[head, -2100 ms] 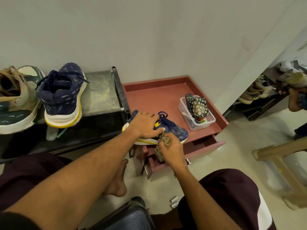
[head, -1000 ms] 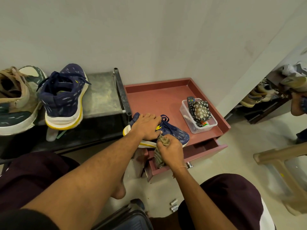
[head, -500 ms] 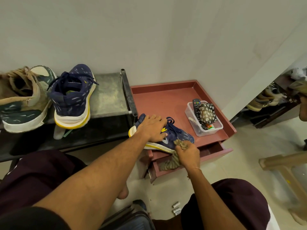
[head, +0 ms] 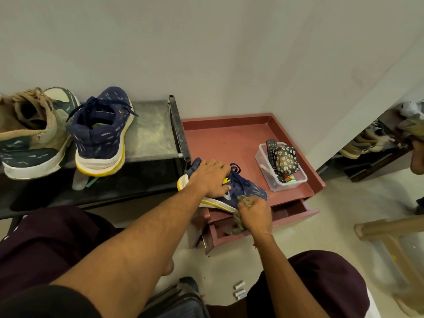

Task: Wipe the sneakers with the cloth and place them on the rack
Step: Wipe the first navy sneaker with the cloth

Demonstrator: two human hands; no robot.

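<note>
Before me a clear box (head: pixel 291 185) stands on the red surface (head: pixel 229 138), with a remote (head: pixel 270 145) and a flowered pouch (head: pixel 286 159) inside; batteries (head: pixel 239 290) lie on the floor (head: pixel 332 216).

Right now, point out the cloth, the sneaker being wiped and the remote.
cloth (head: pixel 244 199): head view, on its bunched upper end.
sneaker being wiped (head: pixel 255 191): head view, on the navy toe area.
remote (head: pixel 271 144): head view, on its button end.

One wide-angle camera on your head looks forward and steeply down along your arms. Your left hand (head: pixel 211 177) holding the sneaker (head: pixel 249 191) and your right hand (head: pixel 253 214) gripping the cloth (head: pixel 244 200) sit close, near mid-frame. Beyond your fingertips rises the wall (head: pixel 206 53); left of them stands the rack (head: pixel 149 129).
</note>
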